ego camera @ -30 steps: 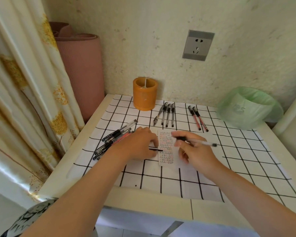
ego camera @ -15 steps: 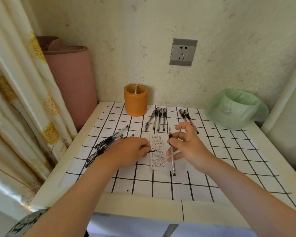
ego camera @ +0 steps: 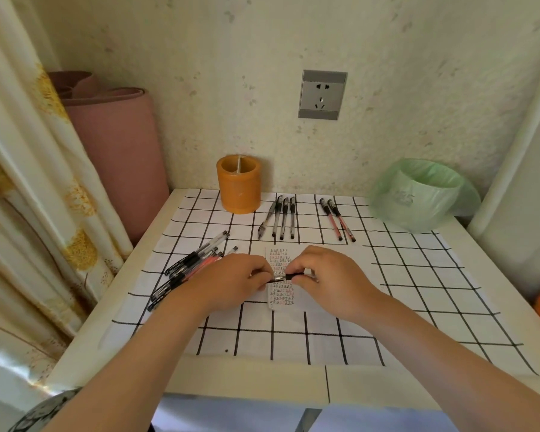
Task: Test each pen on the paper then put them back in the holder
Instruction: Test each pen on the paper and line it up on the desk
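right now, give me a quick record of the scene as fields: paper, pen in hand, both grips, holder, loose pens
paper: flat on the checked cloth, covered in small marks
held pen: level above the paper
left grip: pinches its left end
right grip: pinches its right end
holder: orange, upright near the wall, no pens sticking out
pen pile: loose heap left of the hands
black pens: four in a row beside the holder
red pens: two, right of the black ones

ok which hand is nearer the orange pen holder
Left. The left hand sits straight in front of the holder, on the person's side; the right hand is farther off, to the right. Both pinch one pen.
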The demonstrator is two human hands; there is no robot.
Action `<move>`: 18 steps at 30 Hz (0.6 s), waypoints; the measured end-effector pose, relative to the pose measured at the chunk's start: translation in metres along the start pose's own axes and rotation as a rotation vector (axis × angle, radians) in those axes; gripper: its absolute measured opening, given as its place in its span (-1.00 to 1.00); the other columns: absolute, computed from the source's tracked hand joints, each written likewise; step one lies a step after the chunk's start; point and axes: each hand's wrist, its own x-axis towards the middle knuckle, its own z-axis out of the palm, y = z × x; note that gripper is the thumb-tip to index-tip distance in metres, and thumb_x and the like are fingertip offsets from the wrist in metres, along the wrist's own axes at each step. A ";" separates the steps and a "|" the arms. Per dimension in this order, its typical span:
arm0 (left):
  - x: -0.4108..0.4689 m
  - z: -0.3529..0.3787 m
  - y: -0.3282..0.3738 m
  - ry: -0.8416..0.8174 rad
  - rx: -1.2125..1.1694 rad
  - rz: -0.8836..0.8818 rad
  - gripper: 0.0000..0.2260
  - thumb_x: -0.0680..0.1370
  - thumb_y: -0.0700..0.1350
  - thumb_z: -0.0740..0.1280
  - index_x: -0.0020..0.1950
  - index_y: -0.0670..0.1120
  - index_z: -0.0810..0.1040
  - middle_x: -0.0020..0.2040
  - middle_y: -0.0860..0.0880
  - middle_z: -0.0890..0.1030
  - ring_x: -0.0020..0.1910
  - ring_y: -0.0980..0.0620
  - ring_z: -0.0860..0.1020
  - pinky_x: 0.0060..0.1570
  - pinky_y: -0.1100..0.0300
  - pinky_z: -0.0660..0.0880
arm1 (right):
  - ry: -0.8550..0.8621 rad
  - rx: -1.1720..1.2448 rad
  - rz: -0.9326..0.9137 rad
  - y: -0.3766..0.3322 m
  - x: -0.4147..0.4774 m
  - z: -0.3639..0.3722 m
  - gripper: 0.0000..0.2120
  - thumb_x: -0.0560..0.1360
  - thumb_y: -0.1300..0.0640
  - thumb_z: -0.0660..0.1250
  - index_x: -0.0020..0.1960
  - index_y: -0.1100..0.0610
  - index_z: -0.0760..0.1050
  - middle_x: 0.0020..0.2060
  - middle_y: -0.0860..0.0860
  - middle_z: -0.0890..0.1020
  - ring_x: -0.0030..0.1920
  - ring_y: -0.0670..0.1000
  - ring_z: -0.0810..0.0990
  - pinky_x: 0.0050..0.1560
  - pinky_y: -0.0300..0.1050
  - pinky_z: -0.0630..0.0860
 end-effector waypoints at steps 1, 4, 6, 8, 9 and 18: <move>-0.001 0.000 0.001 -0.002 -0.003 0.003 -0.86 0.65 0.01 0.23 0.02 0.12 0.59 -0.17 0.17 0.62 -0.35 0.40 0.46 -0.38 0.38 0.27 | -0.006 0.004 -0.011 -0.001 0.000 0.001 -0.84 0.54 0.05 0.40 0.10 -0.09 0.65 -0.08 -0.20 0.58 -0.11 -0.21 0.52 -0.09 -0.28 0.43; -0.002 0.000 0.008 -0.009 -0.053 0.026 -0.85 0.65 -0.03 0.25 -0.03 0.05 0.61 -0.27 0.16 0.55 -0.39 0.41 0.44 -0.41 0.45 0.31 | -0.024 0.038 -0.034 -0.003 0.000 0.004 -0.82 0.56 0.08 0.36 0.15 -0.05 0.63 -0.03 -0.17 0.60 -0.04 -0.18 0.52 -0.02 -0.25 0.46; -0.002 -0.001 0.013 -0.008 -0.102 0.032 -0.81 0.64 -0.04 0.27 -0.07 -0.01 0.65 -0.33 0.13 0.55 -0.41 0.36 0.45 -0.40 0.43 0.32 | -0.042 0.021 -0.039 -0.005 -0.001 0.005 -0.78 0.59 0.08 0.30 0.21 -0.01 0.59 0.02 -0.13 0.62 0.04 -0.12 0.52 0.07 -0.19 0.46; -0.001 -0.001 0.016 -0.012 -0.168 0.018 -0.81 0.62 -0.02 0.31 -0.10 -0.02 0.68 -0.27 0.05 0.65 -0.37 0.26 0.48 -0.33 0.29 0.42 | -0.069 -0.055 -0.071 -0.006 -0.003 0.003 -0.76 0.57 0.02 0.22 0.14 0.03 0.58 -0.05 -0.08 0.62 0.00 -0.06 0.49 0.03 -0.12 0.43; 0.000 -0.002 0.018 -0.016 -0.197 -0.001 -0.82 0.60 -0.01 0.34 -0.11 0.00 0.70 -0.21 0.01 0.68 -0.30 0.18 0.52 -0.22 0.14 0.50 | -0.081 -0.107 -0.094 -0.007 -0.005 0.003 -0.73 0.52 -0.07 0.18 0.03 0.04 0.57 -0.15 -0.07 0.58 -0.08 -0.04 0.47 -0.04 -0.10 0.40; 0.006 0.006 0.050 -0.162 -0.269 -0.040 -0.88 0.50 -0.01 0.44 -0.16 -0.01 0.75 -0.23 -0.02 0.70 -0.28 0.15 0.54 -0.13 0.16 0.51 | 0.017 -0.409 -0.077 -0.006 -0.010 -0.003 -0.37 0.31 -0.44 0.20 -0.53 0.12 0.34 -0.63 -0.02 0.36 -0.50 -0.02 0.36 -0.35 -0.12 0.20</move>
